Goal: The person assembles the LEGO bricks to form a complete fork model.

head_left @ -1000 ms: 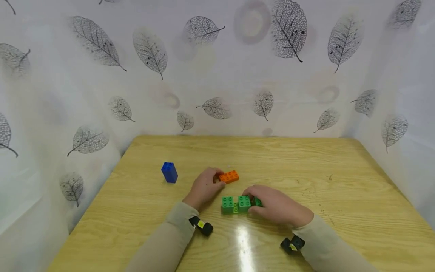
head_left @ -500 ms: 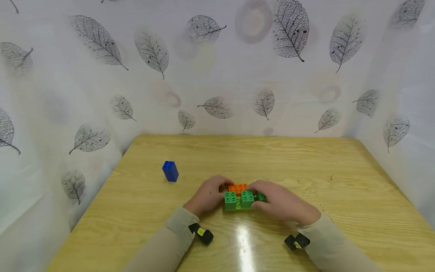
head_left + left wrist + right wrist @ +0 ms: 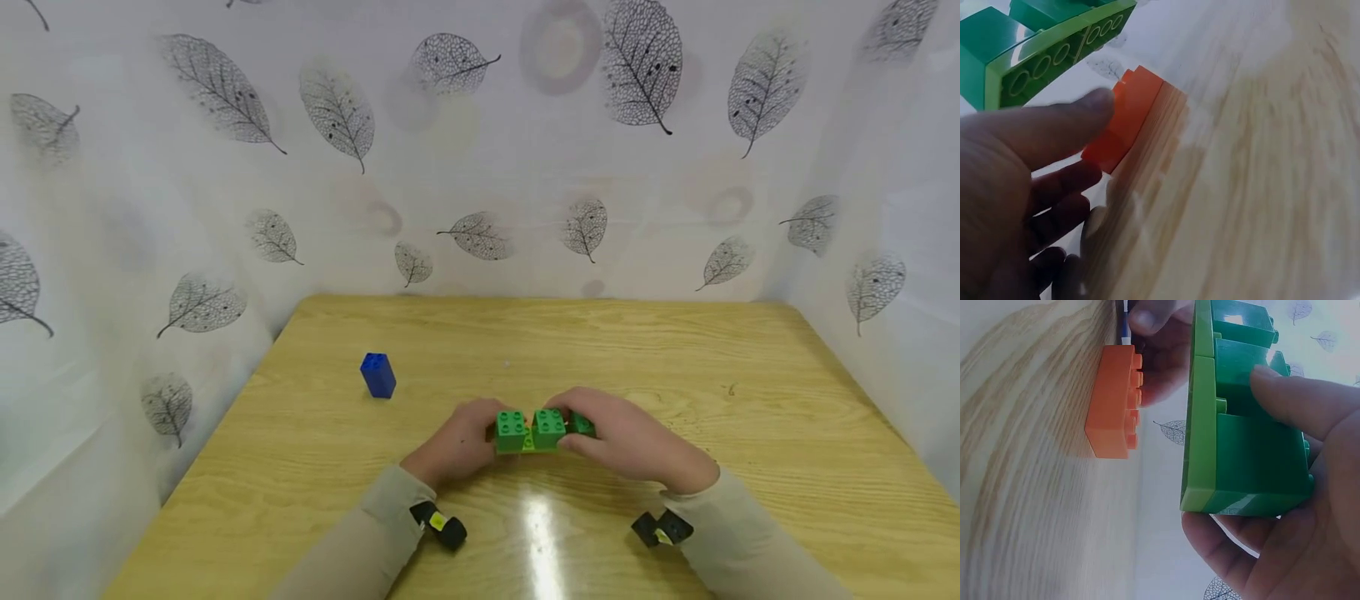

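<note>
My right hand [image 3: 618, 433] grips a joined block assembly: dark green toy building bricks [image 3: 1260, 465] on light green plates [image 3: 1199, 440]. The assembly is lifted off the table, and the hollow underside of its plates shows in the left wrist view. Below it an orange toy building brick [image 3: 1109, 406] sits on the table, studs up. My left hand [image 3: 462, 437] holds this brick by its left end, the thumb [image 3: 1094, 109] lying against it. In the head view the green assembly hides nearly all of the orange brick.
A tall blue brick [image 3: 378, 377] stands upright on the wooden table [image 3: 660, 342], left of and beyond my hands. A leaf-patterned white curtain [image 3: 517, 167] surrounds the table's back and sides.
My left hand has slid the orange brick nearer and to the right, behind and then under the green assembly. My right hand has raised the assembly off the table above it.
</note>
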Demonstrator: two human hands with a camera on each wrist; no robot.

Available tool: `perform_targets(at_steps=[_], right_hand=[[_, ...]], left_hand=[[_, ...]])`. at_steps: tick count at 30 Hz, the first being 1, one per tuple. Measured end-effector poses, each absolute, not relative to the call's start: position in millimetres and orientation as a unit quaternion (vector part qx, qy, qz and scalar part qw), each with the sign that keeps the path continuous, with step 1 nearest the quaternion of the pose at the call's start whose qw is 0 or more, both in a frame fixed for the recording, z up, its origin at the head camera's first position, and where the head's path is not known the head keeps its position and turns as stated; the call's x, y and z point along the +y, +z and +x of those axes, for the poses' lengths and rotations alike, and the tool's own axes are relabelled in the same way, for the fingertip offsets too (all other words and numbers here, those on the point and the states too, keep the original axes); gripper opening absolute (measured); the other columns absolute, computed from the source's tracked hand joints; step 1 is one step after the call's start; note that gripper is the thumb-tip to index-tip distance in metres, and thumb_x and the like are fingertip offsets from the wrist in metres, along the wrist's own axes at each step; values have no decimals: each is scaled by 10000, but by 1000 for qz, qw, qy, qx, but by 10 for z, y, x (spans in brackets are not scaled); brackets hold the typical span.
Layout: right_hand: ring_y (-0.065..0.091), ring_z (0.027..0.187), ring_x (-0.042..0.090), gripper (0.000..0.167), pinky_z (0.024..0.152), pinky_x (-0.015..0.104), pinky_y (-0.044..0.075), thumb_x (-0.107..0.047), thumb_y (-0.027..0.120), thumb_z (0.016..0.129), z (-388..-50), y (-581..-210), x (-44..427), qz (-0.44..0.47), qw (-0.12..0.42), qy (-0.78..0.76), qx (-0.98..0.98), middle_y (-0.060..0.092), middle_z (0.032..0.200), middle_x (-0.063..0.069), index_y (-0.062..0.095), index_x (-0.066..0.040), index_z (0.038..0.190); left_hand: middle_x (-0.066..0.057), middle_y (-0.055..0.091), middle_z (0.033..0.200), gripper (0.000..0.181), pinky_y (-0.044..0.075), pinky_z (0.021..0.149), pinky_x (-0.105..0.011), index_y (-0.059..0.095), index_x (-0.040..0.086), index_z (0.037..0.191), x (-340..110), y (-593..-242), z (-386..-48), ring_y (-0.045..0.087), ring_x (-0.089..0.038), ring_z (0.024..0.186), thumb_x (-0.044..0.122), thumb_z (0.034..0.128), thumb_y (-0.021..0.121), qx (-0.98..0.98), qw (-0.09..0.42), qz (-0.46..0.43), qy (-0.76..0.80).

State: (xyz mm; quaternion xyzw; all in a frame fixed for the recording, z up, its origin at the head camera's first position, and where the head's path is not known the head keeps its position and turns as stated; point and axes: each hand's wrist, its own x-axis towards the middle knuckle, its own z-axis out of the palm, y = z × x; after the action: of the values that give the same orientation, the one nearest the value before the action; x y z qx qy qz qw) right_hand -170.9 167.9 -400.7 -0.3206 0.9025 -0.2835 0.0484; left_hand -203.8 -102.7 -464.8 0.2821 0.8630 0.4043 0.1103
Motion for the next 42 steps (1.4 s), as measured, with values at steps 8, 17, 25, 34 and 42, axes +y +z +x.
perform_targets(at_steps=[8,17,25,34,42], right_hand=[[579,969,62,405,815,350,525,-327,687,981,-1723,-4025,1667,-317,42,-283,905,617,1194,-87,593,-194,1351],[573,963,60,414,810,366,514,-339,707,964,-1735,-4055,1660,-306,33,-278,910,611,1154,-112,609,-218,1347],[609,1092,154,455,887,428,522,-301,716,963,-1787,-4118,1684,-271,42,-306,912,628,1289,-29,594,-236,1396],[604,1169,220,470,917,465,520,-278,699,977,-1825,-4169,1719,-263,53,-311,912,596,1379,12,580,-190,1423],[596,1198,248,428,960,503,496,-227,707,970,-1837,-4196,1730,-263,49,-294,918,616,1354,21,608,-209,1386]], left_hand=[[90,486,1424,750,397,1083,-448,477,220,1494,-1110,-4589,-1960,462,-155,1310,282,846,848,839,109,306,436],[45,576,1281,515,514,861,-295,518,193,1431,-1056,-4432,-1860,556,-73,1025,302,967,714,835,-6,372,406],[49,617,1206,432,522,784,-256,593,99,1344,-1075,-4409,-1874,571,-59,947,238,958,728,861,-58,347,367],[37,619,1215,433,525,783,-270,601,92,1327,-1093,-4420,-1890,580,-76,963,275,957,730,865,-31,330,375],[73,606,1217,415,514,804,-270,592,160,1327,-1053,-4405,-1891,581,-75,970,296,958,725,877,41,283,387]])
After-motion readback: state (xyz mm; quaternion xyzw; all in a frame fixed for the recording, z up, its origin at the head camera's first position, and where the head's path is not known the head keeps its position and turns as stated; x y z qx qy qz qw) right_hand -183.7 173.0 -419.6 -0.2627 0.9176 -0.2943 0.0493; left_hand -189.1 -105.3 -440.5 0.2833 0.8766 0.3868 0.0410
